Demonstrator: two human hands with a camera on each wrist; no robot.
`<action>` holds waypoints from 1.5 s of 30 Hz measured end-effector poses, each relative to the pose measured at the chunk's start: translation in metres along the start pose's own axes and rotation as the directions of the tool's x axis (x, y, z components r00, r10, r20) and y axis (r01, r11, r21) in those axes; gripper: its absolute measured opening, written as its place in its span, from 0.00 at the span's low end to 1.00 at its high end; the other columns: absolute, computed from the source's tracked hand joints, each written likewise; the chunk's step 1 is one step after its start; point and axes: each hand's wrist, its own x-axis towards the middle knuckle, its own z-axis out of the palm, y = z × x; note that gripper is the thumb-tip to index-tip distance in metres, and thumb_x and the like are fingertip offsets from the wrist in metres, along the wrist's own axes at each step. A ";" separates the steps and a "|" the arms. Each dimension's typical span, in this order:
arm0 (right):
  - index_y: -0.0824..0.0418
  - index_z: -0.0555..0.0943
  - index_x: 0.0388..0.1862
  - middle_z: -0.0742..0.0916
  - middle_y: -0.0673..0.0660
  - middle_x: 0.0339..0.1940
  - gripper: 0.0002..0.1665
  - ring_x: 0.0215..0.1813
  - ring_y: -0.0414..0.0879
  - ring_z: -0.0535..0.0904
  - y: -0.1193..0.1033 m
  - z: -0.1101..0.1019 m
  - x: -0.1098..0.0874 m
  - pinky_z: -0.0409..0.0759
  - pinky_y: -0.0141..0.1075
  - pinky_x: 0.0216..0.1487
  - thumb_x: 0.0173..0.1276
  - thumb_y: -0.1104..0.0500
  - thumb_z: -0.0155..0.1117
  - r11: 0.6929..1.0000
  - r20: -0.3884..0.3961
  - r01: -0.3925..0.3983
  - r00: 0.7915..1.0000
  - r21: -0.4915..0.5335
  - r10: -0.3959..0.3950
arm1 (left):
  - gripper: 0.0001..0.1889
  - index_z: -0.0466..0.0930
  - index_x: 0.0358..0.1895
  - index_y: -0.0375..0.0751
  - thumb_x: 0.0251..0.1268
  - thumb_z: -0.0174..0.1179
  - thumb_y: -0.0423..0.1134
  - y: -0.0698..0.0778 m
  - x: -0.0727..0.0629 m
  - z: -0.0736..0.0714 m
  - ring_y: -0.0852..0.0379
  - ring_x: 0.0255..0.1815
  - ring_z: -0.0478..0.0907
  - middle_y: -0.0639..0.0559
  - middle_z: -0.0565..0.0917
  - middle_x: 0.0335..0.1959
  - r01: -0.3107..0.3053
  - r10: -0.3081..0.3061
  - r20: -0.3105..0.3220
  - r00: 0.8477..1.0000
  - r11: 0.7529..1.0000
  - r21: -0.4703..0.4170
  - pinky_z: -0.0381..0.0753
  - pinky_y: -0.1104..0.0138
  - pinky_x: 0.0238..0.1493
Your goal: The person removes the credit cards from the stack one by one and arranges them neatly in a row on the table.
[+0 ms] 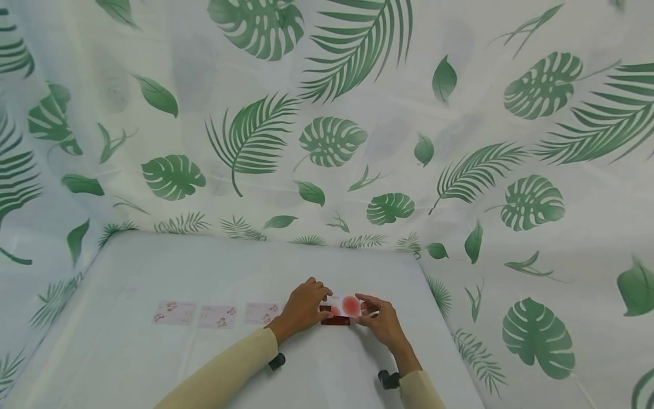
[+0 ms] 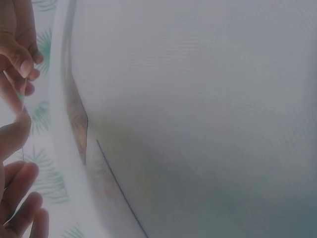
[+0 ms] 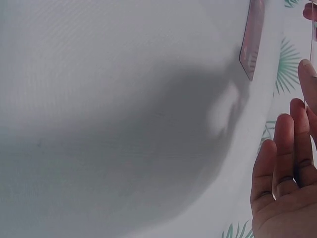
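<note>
A thin, clear card with a round pink-red patch [image 1: 351, 306] is held up between both hands, above the tabletop. My left hand [image 1: 304, 307] pinches its left side between thumb and fingers, covering part of it. At the opposite side, my right hand [image 1: 383, 324] holds the edge with thumb and fingertips; its other fingers spread loosely in the right wrist view. Edge-on, the card is only a thin line in the wrist views. Below it on the table lies a dark red, see-through card [image 1: 335, 321], partly hidden by the held one.
Three pale pink printed cards lie in a row to the left: a far-left card [image 1: 175, 312], a middle card [image 1: 217, 317] and a card by the left forearm [image 1: 261, 312]. Leaf-patterned sheeting [image 1: 327, 187] walls the white table [image 1: 128, 363] at back and sides.
</note>
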 end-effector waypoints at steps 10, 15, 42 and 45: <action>0.49 0.82 0.60 0.82 0.50 0.40 0.35 0.42 0.49 0.77 0.004 -0.001 -0.001 0.79 0.38 0.40 0.51 0.66 0.78 1.000 0.000 -0.009 1.000 0.002 0.009 | 0.22 0.85 0.49 0.48 0.52 0.73 0.52 0.004 0.000 0.002 0.61 0.37 0.70 0.57 0.82 0.36 0.009 -0.009 -0.002 1.000 1.000 0.015 0.75 0.68 0.40; 0.50 0.81 0.60 0.82 0.51 0.40 0.35 0.42 0.49 0.77 0.008 -0.003 -0.002 0.79 0.38 0.40 0.51 0.65 0.79 1.000 0.000 -0.012 1.000 0.009 0.012 | 0.23 0.84 0.49 0.47 0.51 0.74 0.52 0.006 0.000 0.003 0.60 0.38 0.70 0.56 0.82 0.36 -0.009 0.009 -0.004 1.000 1.000 0.011 0.75 0.68 0.40; 0.47 0.82 0.58 0.83 0.50 0.39 0.35 0.41 0.48 0.77 0.025 -0.008 -0.003 0.79 0.36 0.41 0.51 0.69 0.77 0.999 -0.041 -0.032 0.999 -0.003 0.032 | 0.23 0.85 0.47 0.49 0.48 0.74 0.55 0.013 0.010 0.023 0.59 0.39 0.71 0.59 0.82 0.34 -0.016 0.018 -0.011 1.000 0.995 0.099 0.73 0.67 0.41; 0.48 0.82 0.58 0.83 0.50 0.40 0.35 0.41 0.48 0.77 0.026 -0.009 -0.002 0.79 0.37 0.40 0.50 0.69 0.77 0.999 -0.045 -0.033 0.998 0.001 0.033 | 0.23 0.85 0.47 0.48 0.48 0.75 0.55 0.013 0.011 0.023 0.58 0.38 0.71 0.58 0.82 0.35 -0.024 0.026 -0.022 0.999 0.995 0.094 0.73 0.66 0.40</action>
